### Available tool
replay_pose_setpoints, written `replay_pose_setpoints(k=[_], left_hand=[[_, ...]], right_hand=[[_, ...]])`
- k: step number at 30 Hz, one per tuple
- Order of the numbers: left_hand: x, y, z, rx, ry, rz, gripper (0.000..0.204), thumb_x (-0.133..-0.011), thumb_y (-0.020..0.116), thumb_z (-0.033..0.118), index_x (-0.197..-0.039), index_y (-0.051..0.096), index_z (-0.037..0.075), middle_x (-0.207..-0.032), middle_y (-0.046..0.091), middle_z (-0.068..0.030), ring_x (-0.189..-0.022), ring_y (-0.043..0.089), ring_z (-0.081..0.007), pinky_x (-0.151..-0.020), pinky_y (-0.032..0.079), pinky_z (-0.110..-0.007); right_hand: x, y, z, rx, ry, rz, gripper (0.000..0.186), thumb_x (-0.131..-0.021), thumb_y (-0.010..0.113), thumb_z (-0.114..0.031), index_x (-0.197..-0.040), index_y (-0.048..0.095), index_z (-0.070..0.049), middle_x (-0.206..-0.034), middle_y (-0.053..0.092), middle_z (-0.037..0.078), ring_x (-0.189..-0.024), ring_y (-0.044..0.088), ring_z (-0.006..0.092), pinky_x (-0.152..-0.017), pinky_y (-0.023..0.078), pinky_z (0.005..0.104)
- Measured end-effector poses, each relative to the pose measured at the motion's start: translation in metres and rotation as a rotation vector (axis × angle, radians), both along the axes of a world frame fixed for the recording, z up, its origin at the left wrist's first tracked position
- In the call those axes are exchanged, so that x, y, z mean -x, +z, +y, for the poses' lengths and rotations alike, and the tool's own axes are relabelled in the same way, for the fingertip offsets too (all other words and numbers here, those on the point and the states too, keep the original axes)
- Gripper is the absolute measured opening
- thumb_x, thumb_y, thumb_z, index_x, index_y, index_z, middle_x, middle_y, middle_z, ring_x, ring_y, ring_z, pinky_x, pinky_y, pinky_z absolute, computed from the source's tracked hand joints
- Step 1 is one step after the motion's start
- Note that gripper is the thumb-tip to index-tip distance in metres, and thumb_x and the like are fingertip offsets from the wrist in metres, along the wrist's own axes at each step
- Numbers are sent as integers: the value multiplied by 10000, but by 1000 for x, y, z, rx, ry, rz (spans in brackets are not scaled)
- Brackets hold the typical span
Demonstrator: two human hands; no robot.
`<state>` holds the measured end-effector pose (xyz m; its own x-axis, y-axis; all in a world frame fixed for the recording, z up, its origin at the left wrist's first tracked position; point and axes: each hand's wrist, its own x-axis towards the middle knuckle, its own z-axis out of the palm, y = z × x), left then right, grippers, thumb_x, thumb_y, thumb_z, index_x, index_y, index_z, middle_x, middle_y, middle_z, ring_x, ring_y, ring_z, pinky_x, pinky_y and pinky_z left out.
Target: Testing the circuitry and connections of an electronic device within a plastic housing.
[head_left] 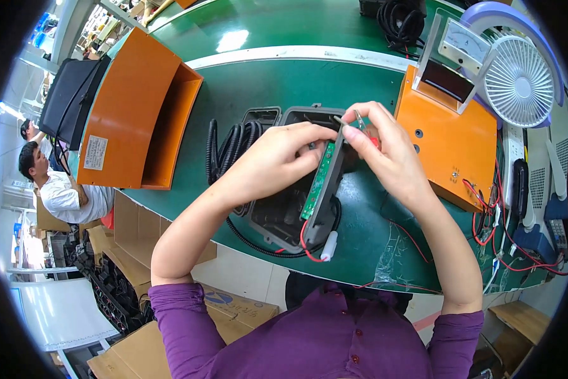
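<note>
My left hand [283,156] is closed round the upper end of a dark, narrow housing with a long green circuit board [319,180] along it. Pinched in the fingers of my right hand [388,151] is a metal alligator clip [360,119] with a red sleeve, at the housing's top end. Whether its jaws touch the board cannot be made out. Below the board lies an open grey plastic case [271,221]. A red wire and a white plug [329,246] hang from the near end. Black coiled cable [217,151] lies left of the case, partly behind my left forearm.
An orange metal box [448,145] carrying an analog meter [463,45] stands at the right, beside a white fan [521,82] and tangled red wires. An open orange housing [129,114] stands at the left. Two people are beyond it, near cardboard boxes [138,234].
</note>
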<state>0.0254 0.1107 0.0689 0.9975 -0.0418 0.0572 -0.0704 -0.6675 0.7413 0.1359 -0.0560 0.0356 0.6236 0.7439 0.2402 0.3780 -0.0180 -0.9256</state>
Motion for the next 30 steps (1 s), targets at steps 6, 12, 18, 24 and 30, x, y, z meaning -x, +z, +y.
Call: replay_pose_setpoints(k=[6,12,18,24,30], left_hand=[[22,26,-4,462,150,227,273,-819,601,76,-1087,599,22,-889,595,-32,-713,544,-80,-606,458,-214],[91,33,-38,-520,-149,-200,250,-698,732,205,-938,697,142,-864,555,-28,-759,541,-155,-642,439,-273],[98,10,-53,-694,-209,-553,195,-651,632,134,-842,659,106,-960,587,-38,-756,519,-135,-603,393,-234],[88,22,-51,1,-58,-396,277,-638,669,-37,-900,622,35,-878,641,-88,-643,556,-164,-557,441,-261],[84,37,-60,140,70,-256,287,-702,632,-96,-972,640,4,-902,665,-121,-846,653,-250,-723,527,-308]], right_hand=[[2,1,-2,-13,-14,96,155,-879,568,-134,-966,531,-12,-899,516,95,-712,503,164,-648,418,278],[33,31,-45,-15,94,331,146,-916,539,-113,-1017,541,-8,-813,578,48,-578,419,57,-536,356,196],[46,26,-74,-87,334,1067,256,-976,445,-197,-1129,469,7,-860,600,103,-586,450,60,-520,363,187],[55,26,-88,-224,384,1226,278,-991,403,-215,-1142,475,7,-933,589,126,-681,493,87,-589,395,201],[62,29,-104,-239,341,1094,298,-992,398,-214,-1166,490,11,-955,584,123,-734,508,91,-616,407,208]])
